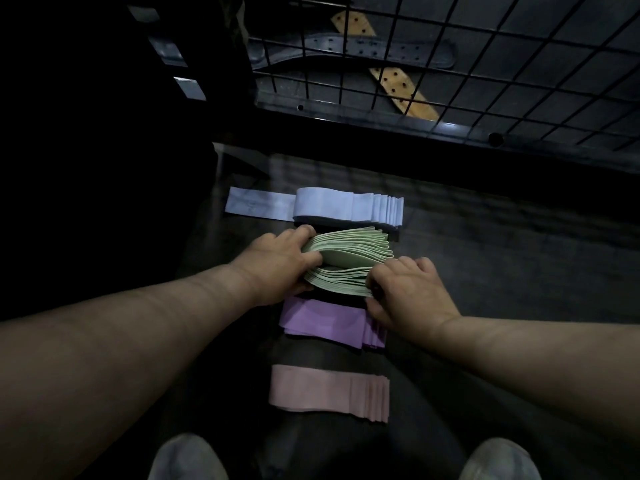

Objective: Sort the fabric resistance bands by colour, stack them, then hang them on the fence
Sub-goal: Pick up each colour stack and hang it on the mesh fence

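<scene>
Left hand (277, 263) curls fingers and thumb round the left end of the green bands (349, 258). The right hand (405, 292) pinches layers at their near right end. The green bands sit on the dark floor (502, 254) between the blue stack (346, 207), toward the floor's far edge below the wire fence (450, 64), and the purple stack (322, 320). The pink stack (325, 391) lies nearest.

The light around me is dim, the floor (502, 254) dark and dull, and beyond it lies a dark belt (349, 51) punched with holes, a tan punched strap (401, 88) crossing beneath that belt and pale glints (188, 87) stepping up to the belt's left.
</scene>
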Demonstrator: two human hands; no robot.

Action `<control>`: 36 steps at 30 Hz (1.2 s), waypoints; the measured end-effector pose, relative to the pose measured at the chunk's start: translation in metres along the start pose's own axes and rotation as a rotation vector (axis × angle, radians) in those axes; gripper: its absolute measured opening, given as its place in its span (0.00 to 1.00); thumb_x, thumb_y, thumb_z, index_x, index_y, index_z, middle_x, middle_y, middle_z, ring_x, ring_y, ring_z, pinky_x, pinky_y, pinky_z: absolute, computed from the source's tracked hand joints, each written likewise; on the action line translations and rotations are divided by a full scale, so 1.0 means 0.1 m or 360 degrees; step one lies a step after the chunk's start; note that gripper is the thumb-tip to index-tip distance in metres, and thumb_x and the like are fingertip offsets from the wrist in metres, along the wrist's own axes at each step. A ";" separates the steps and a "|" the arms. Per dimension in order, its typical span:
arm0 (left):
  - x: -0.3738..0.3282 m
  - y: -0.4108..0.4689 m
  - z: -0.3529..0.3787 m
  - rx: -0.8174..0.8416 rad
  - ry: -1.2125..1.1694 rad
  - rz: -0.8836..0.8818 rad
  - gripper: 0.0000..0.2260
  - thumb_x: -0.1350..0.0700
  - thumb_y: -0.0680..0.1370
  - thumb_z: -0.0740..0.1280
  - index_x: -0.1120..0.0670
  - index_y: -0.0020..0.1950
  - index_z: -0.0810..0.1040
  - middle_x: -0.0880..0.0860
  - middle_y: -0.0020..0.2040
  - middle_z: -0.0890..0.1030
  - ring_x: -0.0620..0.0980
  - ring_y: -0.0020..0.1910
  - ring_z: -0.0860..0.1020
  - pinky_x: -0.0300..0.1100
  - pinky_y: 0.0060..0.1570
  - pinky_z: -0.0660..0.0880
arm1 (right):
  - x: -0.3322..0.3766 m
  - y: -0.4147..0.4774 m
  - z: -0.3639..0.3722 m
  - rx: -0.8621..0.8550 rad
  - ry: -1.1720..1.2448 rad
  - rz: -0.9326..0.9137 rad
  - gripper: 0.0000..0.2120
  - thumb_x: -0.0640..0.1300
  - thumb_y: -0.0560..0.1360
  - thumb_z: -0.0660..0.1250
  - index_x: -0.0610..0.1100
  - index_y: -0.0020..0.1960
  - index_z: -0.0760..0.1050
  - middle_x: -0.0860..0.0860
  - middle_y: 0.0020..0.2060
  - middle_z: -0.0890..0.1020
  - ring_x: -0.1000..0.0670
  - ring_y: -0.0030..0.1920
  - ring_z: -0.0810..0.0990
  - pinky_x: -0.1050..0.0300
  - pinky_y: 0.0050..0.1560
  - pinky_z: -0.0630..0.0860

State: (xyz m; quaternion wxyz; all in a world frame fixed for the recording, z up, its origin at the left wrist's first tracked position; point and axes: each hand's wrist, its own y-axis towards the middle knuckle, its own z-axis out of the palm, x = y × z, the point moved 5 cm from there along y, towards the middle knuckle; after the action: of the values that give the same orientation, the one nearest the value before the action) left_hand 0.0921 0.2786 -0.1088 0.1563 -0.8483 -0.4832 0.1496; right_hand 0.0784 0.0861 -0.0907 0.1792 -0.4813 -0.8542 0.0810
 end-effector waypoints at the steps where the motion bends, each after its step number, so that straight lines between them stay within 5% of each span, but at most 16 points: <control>1: 0.00 0.00 0.00 0.0007 0.0009 0.0003 0.22 0.37 0.76 0.64 0.44 0.67 0.68 0.56 0.74 0.58 0.55 0.67 0.69 0.48 0.55 0.71 | 0.00 0.00 0.01 0.0008 0.0004 -0.0008 0.11 0.55 0.75 0.66 0.50 0.53 0.74 0.51 0.50 0.78 0.46 0.55 0.73 0.50 0.58 0.63; 8: 0.03 0.00 -0.02 0.0024 0.0057 0.0028 0.20 0.39 0.77 0.63 0.43 0.68 0.68 0.56 0.74 0.58 0.55 0.67 0.68 0.48 0.55 0.70 | -0.02 -0.02 0.04 -0.0061 -0.0103 -0.0128 0.10 0.49 0.63 0.75 0.49 0.40 0.77 0.50 0.42 0.77 0.45 0.42 0.76 0.50 0.42 0.70; 20: -0.03 0.03 -0.07 0.0075 0.0056 0.0059 0.21 0.40 0.77 0.64 0.42 0.68 0.69 0.57 0.75 0.58 0.55 0.68 0.67 0.46 0.57 0.70 | -0.04 -0.03 0.01 -0.0059 -0.0221 -0.0045 0.15 0.52 0.58 0.78 0.49 0.39 0.76 0.51 0.34 0.78 0.45 0.36 0.78 0.52 0.39 0.71; 36: -0.13 0.07 -0.05 0.0058 -0.0018 0.0060 0.24 0.36 0.73 0.67 0.42 0.66 0.69 0.54 0.72 0.58 0.54 0.66 0.69 0.48 0.55 0.74 | -0.17 -0.10 0.04 -0.0018 -0.0208 0.0225 0.15 0.54 0.65 0.74 0.48 0.46 0.76 0.47 0.47 0.74 0.43 0.47 0.74 0.49 0.46 0.71</control>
State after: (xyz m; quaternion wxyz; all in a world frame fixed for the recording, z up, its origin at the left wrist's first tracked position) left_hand 0.0930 0.2635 -0.1061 0.1663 -0.8534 -0.4652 0.1662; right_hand 0.0776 0.0666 -0.0950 0.1143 -0.5352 -0.8283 0.1199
